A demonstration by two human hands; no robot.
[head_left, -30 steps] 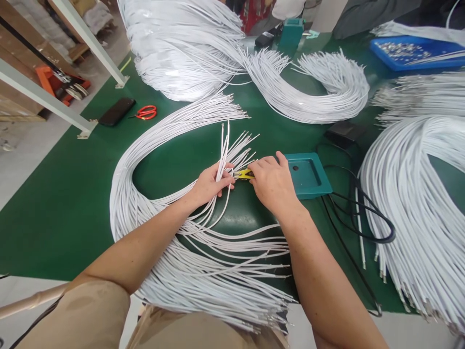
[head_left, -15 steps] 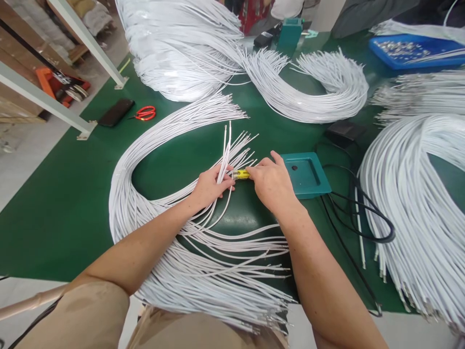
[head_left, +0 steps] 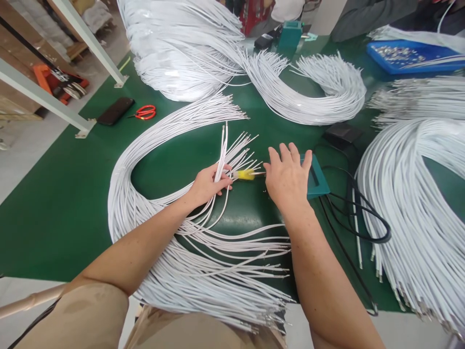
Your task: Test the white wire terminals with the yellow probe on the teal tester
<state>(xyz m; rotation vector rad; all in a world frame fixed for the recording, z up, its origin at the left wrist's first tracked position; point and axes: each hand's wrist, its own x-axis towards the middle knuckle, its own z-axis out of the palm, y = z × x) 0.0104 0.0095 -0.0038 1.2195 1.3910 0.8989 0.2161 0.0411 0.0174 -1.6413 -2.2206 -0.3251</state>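
A: So what's the left hand (head_left: 211,185) got?

B: A few white wires (head_left: 222,160), pinched between thumb and fingers, ends sticking up. They're above the table (head_left: 61,208), inside the curve of the big bundle (head_left: 121,203). Probably light, bendy, a bit slick. The tips look like the fragile part, so gripping below them, like that hand does, seems right.

A: And the right hand (head_left: 288,177)?

B: Fingers spread wide, nothing visibly in them. Thumb's right by the metal end of a blurry yellow tool (head_left: 245,174); can't tell if they touch. The tool's likely stiff and light, best taken by the yellow part.

A: Any room?

B: Plenty of bare table far left. On the right, a teal tray (head_left: 322,177) half hidden by that hand, then a black cable (head_left: 388,233) loop that could snag. Loose wire ends crowd the near edge.
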